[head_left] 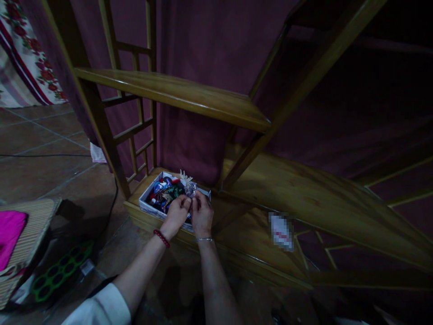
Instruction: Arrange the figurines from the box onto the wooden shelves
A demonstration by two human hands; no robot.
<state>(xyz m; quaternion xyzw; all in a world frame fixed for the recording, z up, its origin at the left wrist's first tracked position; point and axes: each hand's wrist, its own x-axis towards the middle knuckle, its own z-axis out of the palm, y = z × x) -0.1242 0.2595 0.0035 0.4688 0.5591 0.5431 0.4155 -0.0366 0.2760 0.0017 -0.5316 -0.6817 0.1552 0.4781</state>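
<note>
A low open box full of small colourful items sits on the lower wooden shelf. Over its right part, my left hand and my right hand meet with fingertips pinched together. Between them is a small clear, shiny piece, whose exact kind I cannot make out. A white, branching, antler-like piece rises just behind it; whether the two are joined is unclear. My left wrist has a red bead bracelet, and my right wrist a thin silvery one.
Above the box juts a wooden shelf board, with a slanted post to the right. A blurred-out white packet lies on the lower shelf. At left stand a woven-topped seat with pink cloth and a green holed tray.
</note>
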